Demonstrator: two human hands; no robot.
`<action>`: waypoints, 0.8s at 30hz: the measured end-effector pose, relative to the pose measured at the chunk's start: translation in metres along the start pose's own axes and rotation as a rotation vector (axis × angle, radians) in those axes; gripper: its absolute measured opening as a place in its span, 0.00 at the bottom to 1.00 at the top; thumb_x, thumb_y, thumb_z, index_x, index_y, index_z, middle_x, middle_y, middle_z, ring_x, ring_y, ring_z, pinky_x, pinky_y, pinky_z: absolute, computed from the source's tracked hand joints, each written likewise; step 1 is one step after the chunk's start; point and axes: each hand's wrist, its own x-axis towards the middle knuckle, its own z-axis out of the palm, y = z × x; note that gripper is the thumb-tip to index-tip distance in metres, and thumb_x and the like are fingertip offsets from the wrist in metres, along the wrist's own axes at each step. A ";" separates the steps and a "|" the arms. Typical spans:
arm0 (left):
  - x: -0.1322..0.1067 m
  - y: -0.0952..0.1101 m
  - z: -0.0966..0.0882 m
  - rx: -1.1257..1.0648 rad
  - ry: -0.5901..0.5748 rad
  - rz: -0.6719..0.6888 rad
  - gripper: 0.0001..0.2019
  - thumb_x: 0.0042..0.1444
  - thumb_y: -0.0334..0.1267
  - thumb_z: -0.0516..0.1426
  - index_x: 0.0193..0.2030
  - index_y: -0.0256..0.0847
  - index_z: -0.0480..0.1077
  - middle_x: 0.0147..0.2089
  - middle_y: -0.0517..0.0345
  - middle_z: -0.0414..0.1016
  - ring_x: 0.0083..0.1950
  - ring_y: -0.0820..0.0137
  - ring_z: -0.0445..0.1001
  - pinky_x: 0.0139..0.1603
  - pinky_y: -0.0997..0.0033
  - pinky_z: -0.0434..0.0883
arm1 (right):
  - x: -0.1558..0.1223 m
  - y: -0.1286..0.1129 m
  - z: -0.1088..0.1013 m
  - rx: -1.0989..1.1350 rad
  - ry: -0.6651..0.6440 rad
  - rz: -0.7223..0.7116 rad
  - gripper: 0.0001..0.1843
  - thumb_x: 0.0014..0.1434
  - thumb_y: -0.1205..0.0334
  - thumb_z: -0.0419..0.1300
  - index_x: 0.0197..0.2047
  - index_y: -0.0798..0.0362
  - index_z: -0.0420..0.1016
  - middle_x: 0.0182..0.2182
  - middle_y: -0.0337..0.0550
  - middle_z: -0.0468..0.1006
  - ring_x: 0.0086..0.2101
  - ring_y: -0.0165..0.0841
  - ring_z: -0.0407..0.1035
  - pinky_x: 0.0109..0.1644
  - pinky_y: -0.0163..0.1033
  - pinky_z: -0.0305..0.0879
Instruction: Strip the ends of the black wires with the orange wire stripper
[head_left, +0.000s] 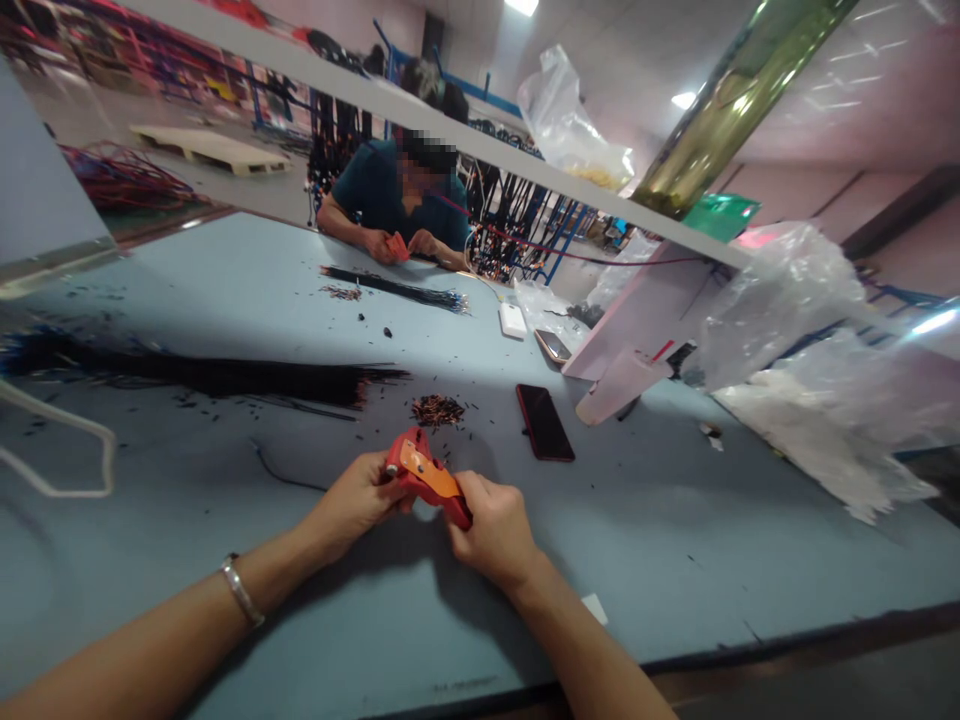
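Observation:
My right hand [495, 525] is wrapped round the handles of a red and orange wire stripper [429, 475]. At the tool's head, my left hand [360, 500] has its fingers pinched together. A thin black wire [289, 480] runs out to the left from behind that hand, which appears to grip its end; the fingertips and the tool's jaws partly hide it. Just beyond the stripper lies a small pile of black and copper-coloured scraps [437, 409]. A thick bundle of black wires [225, 372] stretches across the table to the left.
A dark phone [545, 422] lies right of the scraps, with another phone [553, 346] and a white box [512, 320] behind. Across the table [675, 560], a co-worker [397, 200] holds an orange tool near a second wire bundle [405, 288]. Plastic bags [825, 420] lie at right.

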 end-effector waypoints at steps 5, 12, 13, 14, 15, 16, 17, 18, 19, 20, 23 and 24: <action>0.001 0.005 0.000 0.049 0.046 0.029 0.20 0.50 0.55 0.55 0.23 0.39 0.65 0.18 0.65 0.60 0.20 0.77 0.52 0.21 0.76 0.51 | 0.003 0.000 0.000 0.046 0.015 0.040 0.08 0.48 0.65 0.54 0.35 0.53 0.67 0.27 0.43 0.75 0.26 0.34 0.69 0.30 0.34 0.59; 0.005 0.003 -0.024 0.457 0.382 0.127 0.14 0.55 0.47 0.53 0.37 0.42 0.75 0.30 0.58 0.76 0.34 0.66 0.72 0.35 0.72 0.65 | 0.006 0.010 -0.016 0.585 0.155 0.352 0.11 0.54 0.59 0.57 0.40 0.53 0.70 0.27 0.39 0.72 0.27 0.32 0.66 0.34 0.36 0.62; 0.006 0.001 -0.028 0.498 0.410 0.118 0.14 0.55 0.47 0.53 0.40 0.43 0.76 0.34 0.57 0.79 0.38 0.64 0.74 0.38 0.70 0.65 | 0.005 0.013 -0.018 0.732 0.169 0.399 0.11 0.54 0.58 0.58 0.40 0.54 0.70 0.28 0.39 0.72 0.28 0.32 0.66 0.34 0.36 0.63; 0.007 -0.001 -0.031 0.532 0.427 0.110 0.14 0.55 0.47 0.53 0.41 0.45 0.76 0.39 0.57 0.80 0.41 0.62 0.75 0.39 0.70 0.65 | 0.004 0.015 -0.019 0.882 0.184 0.443 0.12 0.54 0.58 0.59 0.41 0.54 0.70 0.30 0.39 0.73 0.30 0.32 0.67 0.36 0.37 0.64; 0.008 -0.003 -0.033 0.561 0.429 0.104 0.15 0.55 0.47 0.53 0.42 0.46 0.76 0.41 0.57 0.80 0.43 0.61 0.75 0.40 0.69 0.66 | 0.003 0.017 -0.019 1.024 0.200 0.485 0.13 0.53 0.58 0.60 0.41 0.54 0.70 0.32 0.40 0.73 0.31 0.33 0.68 0.37 0.38 0.65; 0.009 -0.004 -0.035 0.585 0.424 0.096 0.15 0.56 0.47 0.53 0.42 0.46 0.76 0.42 0.57 0.80 0.44 0.60 0.75 0.40 0.69 0.66 | 0.002 0.018 -0.019 1.146 0.216 0.530 0.14 0.52 0.58 0.61 0.41 0.54 0.70 0.33 0.41 0.73 0.32 0.33 0.68 0.38 0.39 0.66; 0.010 -0.005 -0.035 0.609 0.412 0.088 0.15 0.56 0.48 0.52 0.42 0.46 0.76 0.41 0.57 0.81 0.44 0.60 0.76 0.40 0.70 0.66 | 0.001 0.019 -0.020 1.247 0.228 0.573 0.14 0.52 0.58 0.62 0.42 0.54 0.70 0.33 0.41 0.73 0.32 0.34 0.69 0.38 0.39 0.67; 0.011 -0.005 -0.036 0.632 0.399 0.080 0.15 0.57 0.48 0.51 0.41 0.45 0.76 0.39 0.57 0.81 0.43 0.60 0.76 0.39 0.70 0.66 | 0.000 0.019 -0.020 1.330 0.228 0.610 0.15 0.51 0.59 0.62 0.42 0.55 0.71 0.33 0.41 0.74 0.32 0.34 0.70 0.38 0.39 0.67; 0.012 -0.005 -0.036 0.653 0.387 0.074 0.16 0.57 0.48 0.51 0.40 0.45 0.76 0.38 0.57 0.81 0.42 0.60 0.76 0.39 0.70 0.66 | 0.000 0.020 -0.020 1.401 0.218 0.640 0.15 0.50 0.60 0.63 0.42 0.55 0.71 0.32 0.41 0.74 0.32 0.34 0.70 0.37 0.40 0.67; 0.013 -0.005 -0.036 0.666 0.379 0.073 0.16 0.58 0.47 0.50 0.40 0.45 0.75 0.38 0.57 0.81 0.42 0.60 0.76 0.39 0.70 0.66 | -0.001 0.019 -0.021 1.467 0.195 0.661 0.15 0.50 0.61 0.63 0.42 0.55 0.71 0.32 0.41 0.74 0.31 0.34 0.71 0.37 0.40 0.67; 0.014 -0.006 -0.037 0.653 0.369 0.090 0.15 0.58 0.44 0.48 0.39 0.44 0.74 0.41 0.56 0.80 0.44 0.60 0.76 0.41 0.69 0.67 | -0.001 0.019 -0.023 1.648 0.057 0.675 0.15 0.49 0.60 0.62 0.41 0.54 0.71 0.31 0.41 0.75 0.30 0.34 0.72 0.35 0.40 0.68; 0.015 -0.007 -0.038 0.640 0.370 0.097 0.15 0.58 0.43 0.47 0.39 0.44 0.74 0.42 0.55 0.80 0.45 0.60 0.76 0.42 0.69 0.67 | -0.001 0.018 -0.023 1.695 0.001 0.669 0.15 0.49 0.59 0.62 0.41 0.54 0.71 0.31 0.42 0.75 0.30 0.35 0.72 0.35 0.40 0.68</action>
